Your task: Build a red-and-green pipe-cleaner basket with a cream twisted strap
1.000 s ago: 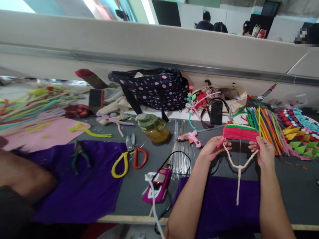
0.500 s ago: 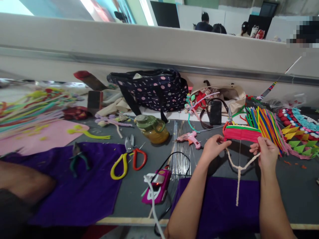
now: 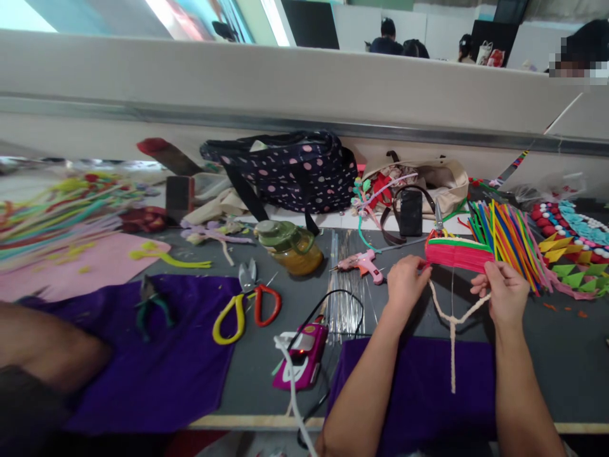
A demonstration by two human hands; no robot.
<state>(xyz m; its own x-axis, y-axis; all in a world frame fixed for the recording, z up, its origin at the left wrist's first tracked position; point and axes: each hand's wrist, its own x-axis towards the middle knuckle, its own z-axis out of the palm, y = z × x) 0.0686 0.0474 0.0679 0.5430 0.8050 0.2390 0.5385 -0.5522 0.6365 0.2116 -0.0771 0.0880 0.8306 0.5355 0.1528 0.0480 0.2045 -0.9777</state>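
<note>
My left hand (image 3: pixel 407 282) pinches the left end of a pink panel (image 3: pixel 459 255) of tightly laid strips, edged in green and white along its top. At the panel's right end, my right hand (image 3: pixel 507 287) holds it between thumb and fingers. Below it hangs a Y-shaped cream fuzzy stem (image 3: pixel 453 355), its two arms reaching up towards my hands. A thin wire runs from the fork up to the panel. Just behind the panel are red-handled pliers (image 3: pixel 438 219), partly hidden. A folded purple cloth (image 3: pixel 442 381) lies beneath my forearms.
A pink glue gun (image 3: pixel 365 264), scissors-like cutters (image 3: pixel 247 301) and a corded purple-white device (image 3: pixel 304 355) lie left. Nearby stand a jar (image 3: pixel 291 251) and a spotted bag (image 3: pixel 295 171). Colourful fuzzy stems (image 3: pixel 507 244) lie right. Another person's arm (image 3: pixel 47 346) rests at far left.
My hands and the pink panel have shifted very slightly left in view, and the hold looks the same. The whole view has moved a little too.
</note>
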